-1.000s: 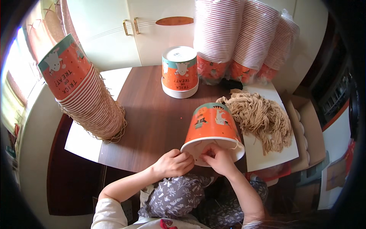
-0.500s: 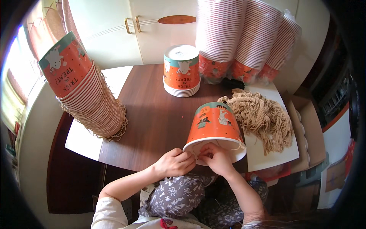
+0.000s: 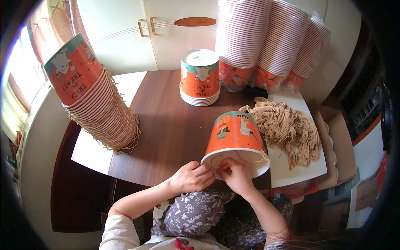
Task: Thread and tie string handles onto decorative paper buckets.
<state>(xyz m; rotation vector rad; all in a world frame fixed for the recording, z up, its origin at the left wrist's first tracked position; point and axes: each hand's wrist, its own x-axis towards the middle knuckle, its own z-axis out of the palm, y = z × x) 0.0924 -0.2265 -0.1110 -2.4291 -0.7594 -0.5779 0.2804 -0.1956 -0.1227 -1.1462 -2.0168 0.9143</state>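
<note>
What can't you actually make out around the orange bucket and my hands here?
- Head view: fingertips of the left hand and right hand are tucked against the orange bucket rim, so the grip is unclear.
- Bucket's inside: hidden by its wall.
- Lower parts of the wrapped bucket stacks: blocked by the string pile.

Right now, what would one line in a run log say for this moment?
left hand: pinching rim of orange paper bucket | right hand: same rim | bucket: tilted, mouth toward person | beige string pile: right of bucket
</note>
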